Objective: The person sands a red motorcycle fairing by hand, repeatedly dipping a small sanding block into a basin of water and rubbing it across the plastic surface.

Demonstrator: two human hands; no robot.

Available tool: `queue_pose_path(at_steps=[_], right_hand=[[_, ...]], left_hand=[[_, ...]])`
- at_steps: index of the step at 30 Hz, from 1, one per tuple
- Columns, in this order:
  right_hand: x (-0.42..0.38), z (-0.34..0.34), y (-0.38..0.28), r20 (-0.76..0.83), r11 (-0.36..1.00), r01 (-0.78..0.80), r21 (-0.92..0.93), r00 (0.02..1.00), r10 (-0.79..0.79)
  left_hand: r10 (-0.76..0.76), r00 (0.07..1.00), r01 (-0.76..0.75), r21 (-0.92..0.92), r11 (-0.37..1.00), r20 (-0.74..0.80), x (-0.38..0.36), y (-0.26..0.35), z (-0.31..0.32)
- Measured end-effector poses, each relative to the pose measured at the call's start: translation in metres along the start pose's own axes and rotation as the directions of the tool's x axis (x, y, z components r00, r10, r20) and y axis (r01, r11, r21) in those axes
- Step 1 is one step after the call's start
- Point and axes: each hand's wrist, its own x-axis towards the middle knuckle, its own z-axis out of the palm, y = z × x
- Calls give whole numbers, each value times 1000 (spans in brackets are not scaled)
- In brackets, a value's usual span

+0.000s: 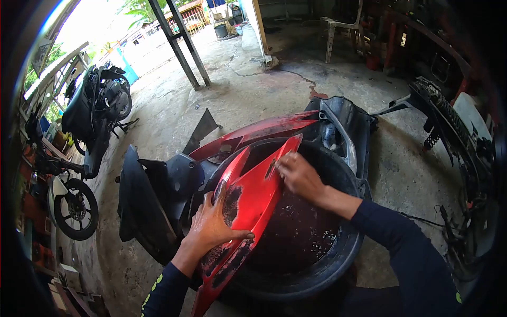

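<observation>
A red motorcycle fairing panel [256, 193], with dark worn patches in its paint, slants across a black tub [346, 253] of dark reddish water. My left hand [214, 224] grips the panel's lower part, thumb on the near side and fingers over the far edge. Higher up, my right hand [301, 177] presses against the panel's right edge beside a dark patch. Its fingers are curled together, and whatever they hold is hidden. Both hands look wet.
Behind the tub lies another red panel [253, 129]. Black body panels [153, 201] stand at its left, more dark plastic [348, 127] at its right. A parked motorcycle [97, 105] is at the left, a stripped motorcycle frame [438, 116] at the right. A metal post [182, 45] and a chair [343, 29] stand farther back.
</observation>
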Motion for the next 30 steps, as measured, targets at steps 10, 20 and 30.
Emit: queue_pose_path(at_steps=[10,20,30], right_hand=[[-7,-9,-14,97,994,57,-91,994,-48],[-12,-29,-38,117,998,52,-33,992,-48],[-37,-54,-7,85,997,-77,-4,993,77]], left_hand=[[-5,1000,5,19,1000,2,3,1,0],[13,1000,-13,14,1000,3,5,5,-5],[72,997,-70,-78,995,17,21,26,-6]])
